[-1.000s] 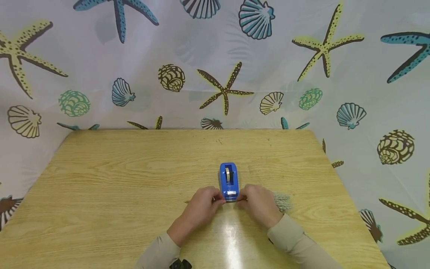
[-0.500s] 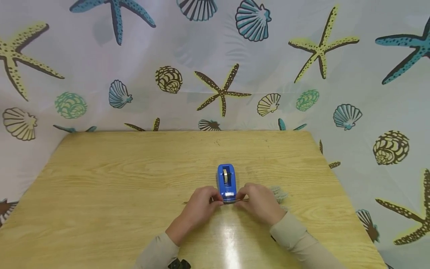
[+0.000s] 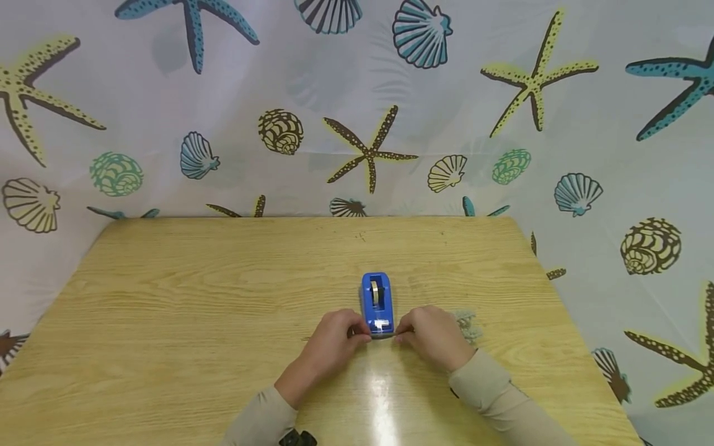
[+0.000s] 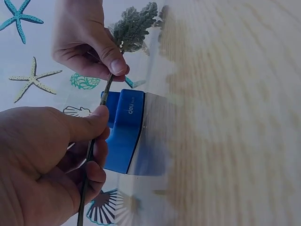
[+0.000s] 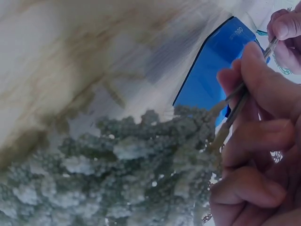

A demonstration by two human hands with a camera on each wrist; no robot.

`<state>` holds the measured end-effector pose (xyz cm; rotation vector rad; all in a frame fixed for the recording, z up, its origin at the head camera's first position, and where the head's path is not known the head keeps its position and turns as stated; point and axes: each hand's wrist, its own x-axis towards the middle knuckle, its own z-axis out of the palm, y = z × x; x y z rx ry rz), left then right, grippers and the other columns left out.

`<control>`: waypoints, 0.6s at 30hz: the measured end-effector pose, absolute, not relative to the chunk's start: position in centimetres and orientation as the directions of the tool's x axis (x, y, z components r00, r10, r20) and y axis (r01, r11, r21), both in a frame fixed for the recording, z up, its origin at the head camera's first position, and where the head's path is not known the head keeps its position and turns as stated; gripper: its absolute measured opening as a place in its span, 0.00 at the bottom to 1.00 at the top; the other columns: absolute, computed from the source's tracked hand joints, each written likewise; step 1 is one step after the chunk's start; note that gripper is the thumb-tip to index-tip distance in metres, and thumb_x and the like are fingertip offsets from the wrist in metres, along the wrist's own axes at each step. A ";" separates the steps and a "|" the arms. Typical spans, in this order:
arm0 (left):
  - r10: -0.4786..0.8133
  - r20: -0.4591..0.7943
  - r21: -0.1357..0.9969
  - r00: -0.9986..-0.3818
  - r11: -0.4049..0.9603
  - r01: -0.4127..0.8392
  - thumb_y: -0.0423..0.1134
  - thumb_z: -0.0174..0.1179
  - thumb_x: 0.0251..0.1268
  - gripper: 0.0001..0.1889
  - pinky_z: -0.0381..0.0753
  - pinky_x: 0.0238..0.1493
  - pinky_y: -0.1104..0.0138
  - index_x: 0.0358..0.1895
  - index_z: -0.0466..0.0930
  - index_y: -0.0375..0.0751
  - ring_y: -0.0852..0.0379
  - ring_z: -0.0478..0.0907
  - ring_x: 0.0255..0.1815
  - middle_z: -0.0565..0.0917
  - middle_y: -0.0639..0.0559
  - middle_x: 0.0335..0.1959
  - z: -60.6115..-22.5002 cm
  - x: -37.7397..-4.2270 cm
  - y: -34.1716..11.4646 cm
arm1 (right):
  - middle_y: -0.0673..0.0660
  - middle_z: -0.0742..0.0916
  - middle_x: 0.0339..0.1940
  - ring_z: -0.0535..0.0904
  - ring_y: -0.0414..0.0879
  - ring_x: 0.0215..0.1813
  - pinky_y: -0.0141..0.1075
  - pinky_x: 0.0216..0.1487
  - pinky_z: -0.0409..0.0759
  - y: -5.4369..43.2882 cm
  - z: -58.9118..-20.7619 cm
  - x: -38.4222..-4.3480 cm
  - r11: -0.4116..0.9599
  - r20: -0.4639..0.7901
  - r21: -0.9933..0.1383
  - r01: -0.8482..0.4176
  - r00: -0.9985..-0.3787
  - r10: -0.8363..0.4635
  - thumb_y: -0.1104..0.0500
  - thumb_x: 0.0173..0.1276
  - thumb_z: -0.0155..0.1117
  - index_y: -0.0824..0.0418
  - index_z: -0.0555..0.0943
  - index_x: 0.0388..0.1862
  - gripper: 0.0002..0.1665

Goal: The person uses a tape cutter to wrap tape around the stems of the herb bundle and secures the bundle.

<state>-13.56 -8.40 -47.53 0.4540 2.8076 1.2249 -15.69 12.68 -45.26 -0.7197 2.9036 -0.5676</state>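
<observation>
My left hand (image 3: pixel 333 344) pinches the dark thin stem (image 4: pixel 83 197) of a grey-green flower sprig between thumb and fingers. Beyond it, my right hand (image 3: pixel 436 337) pinches the same stem area close to the bushy flower head (image 5: pixel 117 174). Two stems run into the right fingers in the right wrist view. A shiny clear band, apparently tape, lies on the stem between the hands. Directly beyond that stretch of stem stands a blue tape dispenser (image 3: pixel 385 314) with its roll (image 3: pixel 375 292). In the head view the right hand hides part of the sprig.
The wooden table (image 3: pixel 223 279) extends around the hands on all sides. A cloth with shells and starfish (image 3: pixel 240 105) hangs behind its far edge and along the right side. A dark watch or band (image 3: pixel 297 438) shows at the left sleeve.
The right hand has shifted slightly right, away from the left hand, and the flower head looks turned a little. The left hand and dispenser keep their places; the head view tilted slightly.
</observation>
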 end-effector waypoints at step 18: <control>0.347 0.022 0.694 -0.937 0.670 0.264 0.36 0.62 0.69 0.08 0.75 0.31 0.70 0.36 0.89 0.38 0.62 0.72 0.27 0.82 0.55 0.27 -47.4 -13.9 -8.5 | 0.47 0.89 0.27 0.79 0.35 0.27 0.31 0.32 0.78 12.3 -45.6 -15.8 0.812 0.037 -0.408 -0.418 -0.896 -0.442 0.56 0.57 0.77 0.54 0.88 0.26 0.05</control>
